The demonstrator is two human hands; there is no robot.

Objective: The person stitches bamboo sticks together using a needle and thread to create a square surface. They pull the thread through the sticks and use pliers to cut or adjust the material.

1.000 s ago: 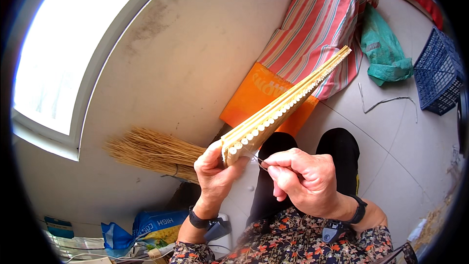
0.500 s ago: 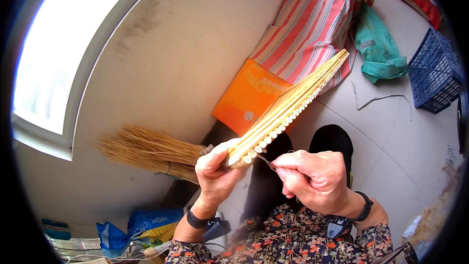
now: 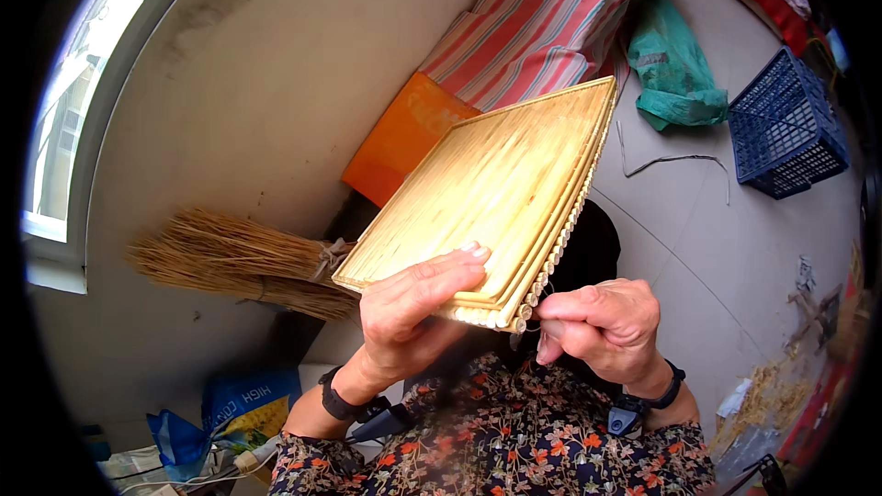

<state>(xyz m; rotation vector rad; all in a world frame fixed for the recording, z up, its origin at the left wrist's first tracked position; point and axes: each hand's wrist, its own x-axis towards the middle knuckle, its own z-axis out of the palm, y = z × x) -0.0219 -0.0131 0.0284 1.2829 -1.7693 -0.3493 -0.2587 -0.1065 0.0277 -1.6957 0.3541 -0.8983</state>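
A flat rectangular panel (image 3: pixel 496 184) of pale stalks laid side by side, with a raised stalk rim, is tilted up in front of me. Cut stalk ends line its right edge. My left hand (image 3: pixel 409 308) grips the near edge, its fingers resting on the flat face. At the near right corner, my right hand (image 3: pixel 602 326) is closed in a pinch. A bit of thin thread (image 3: pixel 549 288) shows between those fingers and the stalk ends; whether a needle is in the pinch is hidden.
Bundled dry stalks (image 3: pixel 239 257) lie left by the wall. Beyond the panel are an orange box (image 3: pixel 395 142) and striped cloth (image 3: pixel 514 28). A green plastic bag (image 3: pixel 675 69), a blue basket (image 3: pixel 785 129) and a bent wire (image 3: pixel 680 161) occupy the floor at right.
The panel has turned from nearly edge-on to show its broad face. My left fingers now lie over that face. My right hand has stayed closed and moved close against the corner.
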